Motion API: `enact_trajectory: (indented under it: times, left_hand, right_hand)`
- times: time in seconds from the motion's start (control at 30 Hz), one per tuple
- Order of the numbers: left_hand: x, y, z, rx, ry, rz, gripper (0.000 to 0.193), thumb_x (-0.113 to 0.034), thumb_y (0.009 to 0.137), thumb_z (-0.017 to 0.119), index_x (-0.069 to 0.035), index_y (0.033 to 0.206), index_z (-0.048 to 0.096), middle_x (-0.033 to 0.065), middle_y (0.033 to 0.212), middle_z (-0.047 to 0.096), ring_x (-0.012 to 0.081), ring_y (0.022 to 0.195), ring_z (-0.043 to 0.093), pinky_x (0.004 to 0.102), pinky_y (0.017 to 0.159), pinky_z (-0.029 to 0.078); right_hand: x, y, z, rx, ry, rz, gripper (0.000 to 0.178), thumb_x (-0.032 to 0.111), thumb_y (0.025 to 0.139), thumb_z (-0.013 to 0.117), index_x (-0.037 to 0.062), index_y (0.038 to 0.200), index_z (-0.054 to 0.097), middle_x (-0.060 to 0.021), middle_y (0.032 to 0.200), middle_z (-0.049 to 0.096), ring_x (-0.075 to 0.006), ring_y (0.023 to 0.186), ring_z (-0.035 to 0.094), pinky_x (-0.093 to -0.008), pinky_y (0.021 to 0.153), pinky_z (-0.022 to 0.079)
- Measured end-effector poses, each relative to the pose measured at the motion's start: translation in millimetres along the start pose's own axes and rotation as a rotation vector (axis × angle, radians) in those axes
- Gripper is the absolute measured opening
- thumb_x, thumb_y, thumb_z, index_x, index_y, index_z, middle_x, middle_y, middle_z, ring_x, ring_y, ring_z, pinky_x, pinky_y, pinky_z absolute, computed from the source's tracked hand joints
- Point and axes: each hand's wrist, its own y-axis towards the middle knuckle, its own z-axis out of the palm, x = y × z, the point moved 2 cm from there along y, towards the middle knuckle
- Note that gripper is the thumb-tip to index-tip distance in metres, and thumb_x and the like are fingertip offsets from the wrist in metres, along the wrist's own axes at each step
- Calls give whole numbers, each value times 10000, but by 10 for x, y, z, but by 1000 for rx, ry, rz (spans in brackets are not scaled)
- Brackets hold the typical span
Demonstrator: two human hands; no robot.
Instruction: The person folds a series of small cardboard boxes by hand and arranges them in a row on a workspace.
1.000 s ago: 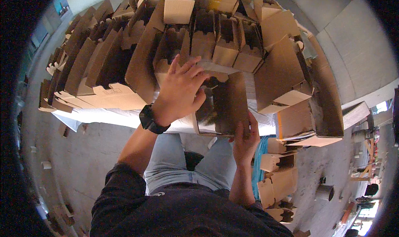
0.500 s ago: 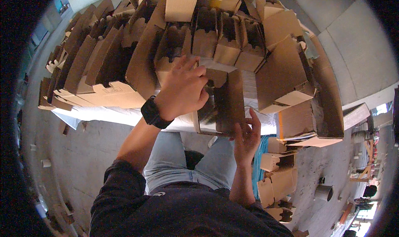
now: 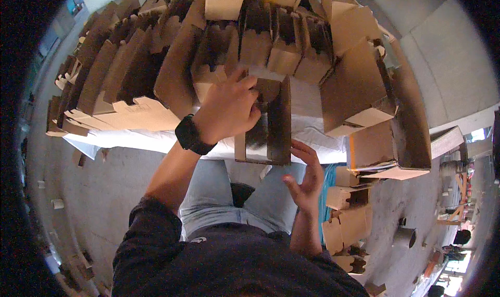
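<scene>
A small open cardboard box [image 3: 279, 125] stands at the near edge of the white-covered table, its dark inside facing up. My left hand [image 3: 226, 109], with a black watch on the wrist, curls over the box's left wall and hides much of it. What its fingertips touch is partly hidden. My right hand [image 3: 306, 174] is open beside the box's near right corner, thumb and fingers apart. Its fingertips come close to the right wall; contact cannot be made out.
Rows of open brown boxes [image 3: 140, 109] crowd the table's left and back. Larger boxes [image 3: 359, 88] stand on the right. Below the table's right end, more cardboard pieces [image 3: 346, 226] lie by blue sheeting [image 3: 327, 193]. A grey cylinder [image 3: 404, 238] is on the floor.
The box's right wall has swung left and now stands more upright. My right hand has moved slightly down, its fingers spreading apart. My left hand stays over the left wall.
</scene>
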Motion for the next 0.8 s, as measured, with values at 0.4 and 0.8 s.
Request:
enact_trajectory:
  times: [0.4,0.8]
  left_hand:
    - [-4,-12,1,-61,-17,33,221,-198,735,595,12,720,660,132,956,578,330,1089,508,410,811,528]
    - [1,11,9,-24,-71,9,194,-166,728,575,13,693,642,137,923,556,322,1027,521,401,801,520]
  right_hand:
    - [39,48,68,107,-174,-97,636,296,601,851,58,1140,611,-158,1285,552,-321,1198,513,-419,993,406]
    - [12,58,159,258,-281,-133,629,195,547,856,80,1128,645,-103,1322,542,-310,1264,449,-424,1009,404]
